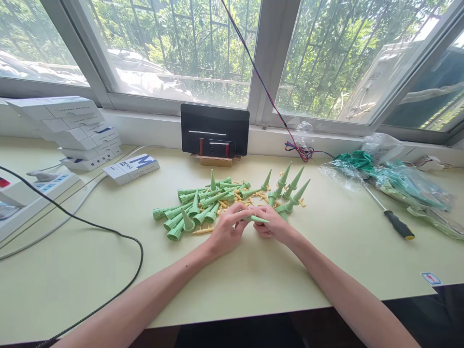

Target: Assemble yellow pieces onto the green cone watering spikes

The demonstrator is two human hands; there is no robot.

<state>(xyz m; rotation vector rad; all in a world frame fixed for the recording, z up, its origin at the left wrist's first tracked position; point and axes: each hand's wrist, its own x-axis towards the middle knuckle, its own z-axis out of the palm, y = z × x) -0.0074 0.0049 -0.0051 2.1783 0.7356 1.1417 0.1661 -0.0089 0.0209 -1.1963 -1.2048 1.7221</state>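
Note:
My left hand (231, 224) is closed around a green plastic spike (258, 219), whose pointed end shows toward the right. Right beside it, my right hand (271, 223) has its fingers curled in against the same spike; what its fingertips grip is partly hidden. Left of my hands lies a pile of green tapered tubes (176, 231) and cone-shaped tips (187, 221). Small yellow plastic fittings (237, 195) are scattered behind my hands. To the right stand several upright green spikes (283, 179) with yellow fittings on them.
White boxes (81, 128) are stacked at the left, near a power strip (39, 198) and a black cable (108, 232). A tablet (215, 123) with a phone (216, 148) leans by the window. At the right lie a screwdriver (398, 224) and plastic bags (409, 186).

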